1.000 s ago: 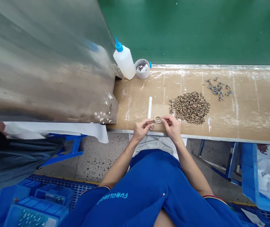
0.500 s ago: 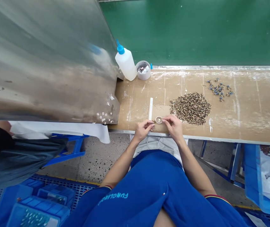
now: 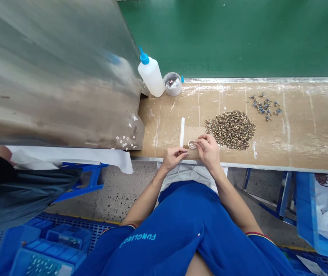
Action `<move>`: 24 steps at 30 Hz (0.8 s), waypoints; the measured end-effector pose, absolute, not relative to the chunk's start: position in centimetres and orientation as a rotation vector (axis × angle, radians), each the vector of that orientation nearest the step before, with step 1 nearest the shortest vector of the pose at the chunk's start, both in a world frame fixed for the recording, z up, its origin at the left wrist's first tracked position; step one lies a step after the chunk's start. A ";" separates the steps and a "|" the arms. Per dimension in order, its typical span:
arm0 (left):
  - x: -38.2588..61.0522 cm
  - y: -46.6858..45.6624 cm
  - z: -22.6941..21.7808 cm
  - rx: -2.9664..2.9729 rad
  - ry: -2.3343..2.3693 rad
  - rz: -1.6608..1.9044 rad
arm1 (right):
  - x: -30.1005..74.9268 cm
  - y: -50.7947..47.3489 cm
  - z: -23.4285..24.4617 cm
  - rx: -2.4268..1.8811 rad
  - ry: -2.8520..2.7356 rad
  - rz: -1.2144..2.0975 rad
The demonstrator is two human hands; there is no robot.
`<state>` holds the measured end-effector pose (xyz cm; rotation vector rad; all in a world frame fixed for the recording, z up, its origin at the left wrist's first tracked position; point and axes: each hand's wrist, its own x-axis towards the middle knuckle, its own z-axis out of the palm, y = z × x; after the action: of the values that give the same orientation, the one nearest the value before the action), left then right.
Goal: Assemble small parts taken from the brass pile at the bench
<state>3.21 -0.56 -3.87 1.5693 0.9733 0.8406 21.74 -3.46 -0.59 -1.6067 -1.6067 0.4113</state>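
My left hand (image 3: 174, 157) is pinched closed near the table's front edge; what lies between its fingertips is too small to make out. Just right of it sits a small round clear dish (image 3: 192, 144) with tiny pale pieces inside. My right hand (image 3: 208, 149) reaches to the dish's right rim, thumb and forefinger pressed together; anything between them is hidden. Right behind that hand lies a large pile of small brass-coloured metal parts (image 3: 231, 130). A white strip (image 3: 182, 132) runs along the cardboard left of the dish.
A white squeeze bottle (image 3: 151, 76) with a blue nozzle stands beside a roll of tape (image 3: 173, 84) holding scraps. Several blue-and-brass parts (image 3: 264, 106) lie at the right. A metal housing (image 3: 66, 96) bounds the left side. A co-worker's leg (image 3: 22, 188) shows at far left.
My right hand has shifted slightly up and left, its fingers now over the dish's right rim. The left hand stays almost in place. The whole view has shifted a little.
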 end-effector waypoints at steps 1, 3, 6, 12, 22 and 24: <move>3.2 -0.5 -3.7 1.613 0.954 0.837 | 21.8 -3.5 -0.6 -1.595 -1.602 0.455; 3.2 -0.4 -3.5 1.681 0.922 0.828 | 21.8 -3.5 -0.8 -1.553 -1.565 0.575; 3.3 -0.3 -3.3 1.738 0.929 0.830 | 21.6 -3.2 -1.3 -1.494 -1.441 0.728; 3.5 -0.3 -3.1 1.816 0.909 0.834 | 21.4 -4.0 -1.7 -1.410 -1.117 0.728; 3.4 -0.1 -2.8 1.919 0.830 0.776 | 19.7 -6.6 -3.2 -1.390 -0.881 0.774; 3.5 -0.2 -2.8 1.931 0.836 0.782 | 19.6 -6.6 -3.4 -1.372 -0.892 0.778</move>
<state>3.53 -0.19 -2.82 1.9307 0.8362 0.7821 19.61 -6.61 -3.35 -1.3717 -0.8917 0.7780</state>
